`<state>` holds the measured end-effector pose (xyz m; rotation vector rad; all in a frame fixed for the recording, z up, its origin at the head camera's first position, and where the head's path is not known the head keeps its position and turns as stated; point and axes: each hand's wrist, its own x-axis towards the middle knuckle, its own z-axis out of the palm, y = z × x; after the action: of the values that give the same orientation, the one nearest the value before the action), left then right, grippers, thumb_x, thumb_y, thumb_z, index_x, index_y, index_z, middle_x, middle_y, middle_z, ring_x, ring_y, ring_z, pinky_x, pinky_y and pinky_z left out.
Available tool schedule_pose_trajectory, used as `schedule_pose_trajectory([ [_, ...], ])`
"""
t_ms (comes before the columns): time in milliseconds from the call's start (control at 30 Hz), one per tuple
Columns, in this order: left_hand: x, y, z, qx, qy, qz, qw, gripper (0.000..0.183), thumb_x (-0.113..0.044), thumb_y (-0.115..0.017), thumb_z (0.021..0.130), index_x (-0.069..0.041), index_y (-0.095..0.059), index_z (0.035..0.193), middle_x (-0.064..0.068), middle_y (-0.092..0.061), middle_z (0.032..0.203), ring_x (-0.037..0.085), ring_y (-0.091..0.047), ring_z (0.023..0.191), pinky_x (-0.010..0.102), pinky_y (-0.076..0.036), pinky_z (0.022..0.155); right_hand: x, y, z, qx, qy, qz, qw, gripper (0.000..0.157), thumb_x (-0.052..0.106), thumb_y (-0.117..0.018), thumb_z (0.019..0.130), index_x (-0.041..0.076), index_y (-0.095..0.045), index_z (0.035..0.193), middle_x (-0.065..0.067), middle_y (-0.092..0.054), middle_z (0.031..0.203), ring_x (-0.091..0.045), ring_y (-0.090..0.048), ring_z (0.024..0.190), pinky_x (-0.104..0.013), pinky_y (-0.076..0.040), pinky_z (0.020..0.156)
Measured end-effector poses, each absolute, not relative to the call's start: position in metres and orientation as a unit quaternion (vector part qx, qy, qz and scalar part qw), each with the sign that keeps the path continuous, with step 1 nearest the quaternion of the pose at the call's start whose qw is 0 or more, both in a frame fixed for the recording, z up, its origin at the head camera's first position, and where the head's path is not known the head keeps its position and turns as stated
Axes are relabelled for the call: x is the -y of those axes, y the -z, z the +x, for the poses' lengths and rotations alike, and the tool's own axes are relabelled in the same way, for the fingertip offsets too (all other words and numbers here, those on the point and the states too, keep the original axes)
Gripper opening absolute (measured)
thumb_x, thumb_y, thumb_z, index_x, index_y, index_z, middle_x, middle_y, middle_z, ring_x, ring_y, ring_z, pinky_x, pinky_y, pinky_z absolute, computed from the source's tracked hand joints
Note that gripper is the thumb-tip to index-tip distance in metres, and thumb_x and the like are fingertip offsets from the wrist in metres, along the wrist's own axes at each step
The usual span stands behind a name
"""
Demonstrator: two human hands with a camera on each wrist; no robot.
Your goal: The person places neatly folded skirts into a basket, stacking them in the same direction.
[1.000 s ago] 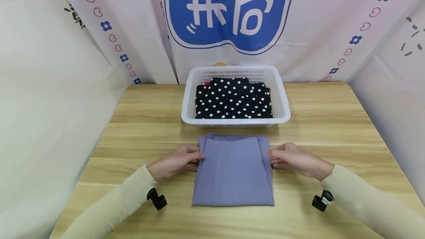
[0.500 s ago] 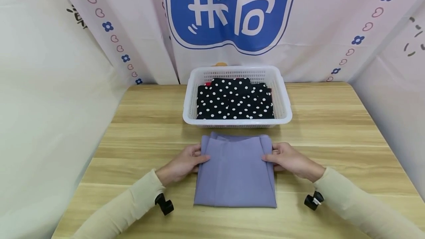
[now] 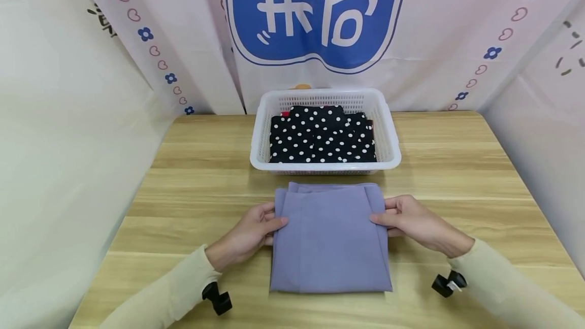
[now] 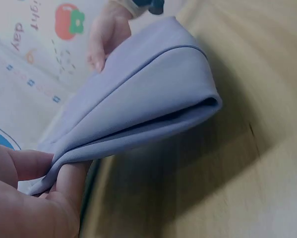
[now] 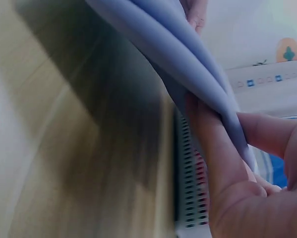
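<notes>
A folded piece of greyish-purple cloth [image 3: 335, 242] is held up by its two sides, in front of the basket. My left hand [image 3: 249, 230] pinches its left edge, thumb on top and fingers beneath. On the opposite edge my right hand [image 3: 418, 221] grips the cloth the same way. In the left wrist view the folded layers of cloth [image 4: 148, 94] hang above the table, with a shadow below. The right wrist view shows thumb and fingers of the right hand [image 5: 247, 183] squeezing the layered edge.
A white plastic basket [image 3: 394, 162] stands at the back of the wooden table [image 3: 205, 166], just beyond the cloth. Inside lie folded black cloths with white dots [image 3: 322, 136] and a bit of red. A printed curtain [image 3: 439, 39] hangs behind the table.
Both hands have gone from touching the cloth's sides to gripping them, thumbs over the top. The cloth has come up off the table, and the right hand has shifted slightly rightward.
</notes>
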<state>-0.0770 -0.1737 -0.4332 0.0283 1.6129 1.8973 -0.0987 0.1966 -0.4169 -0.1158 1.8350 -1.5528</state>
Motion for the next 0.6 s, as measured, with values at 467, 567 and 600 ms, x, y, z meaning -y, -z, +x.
schedule_pose_trajectory([
  [467, 0.173, 0.370, -0.068, -0.601, -0.750, 0.059, 0.268, 0.053, -0.008, -0.058, 0.095, -0.001, -0.037, 0.143, 0.012, -0.069, 0.119, 0.017, -0.072, 0.095, 0.035, -0.060, 0.081, -0.201, 0.351, -0.101, -0.750, 0.574, -0.071, 0.321, 0.054, 0.030, -0.068, 0.090, -0.003, -0.054, 0.131, -0.008, -0.074, 0.109, -0.024, -0.073, 0.098, -0.036, -0.059, 0.088],
  [567, 0.173, 0.359, -0.076, -0.598, -0.756, 0.068, 0.258, 0.053, -0.007, -0.057, 0.096, -0.001, -0.036, 0.145, 0.012, -0.068, 0.121, 0.017, -0.072, 0.097, 0.034, -0.060, 0.082, -0.201, 0.340, -0.112, -0.760, 0.565, -0.065, 0.315, 0.054, 0.033, -0.069, 0.089, 0.000, -0.056, 0.131, -0.006, -0.075, 0.108, -0.025, -0.073, 0.098, -0.035, -0.059, 0.089],
  [600, 0.173, 0.355, -0.080, -0.597, -0.758, 0.071, 0.253, 0.052, -0.007, -0.056, 0.097, -0.002, -0.036, 0.145, 0.012, -0.068, 0.121, 0.017, -0.072, 0.096, 0.033, -0.060, 0.082, -0.201, 0.337, -0.116, -0.762, 0.564, -0.066, 0.313, 0.055, 0.033, -0.069, 0.089, 0.000, -0.056, 0.131, -0.006, -0.074, 0.109, -0.025, -0.072, 0.099, -0.035, -0.059, 0.090],
])
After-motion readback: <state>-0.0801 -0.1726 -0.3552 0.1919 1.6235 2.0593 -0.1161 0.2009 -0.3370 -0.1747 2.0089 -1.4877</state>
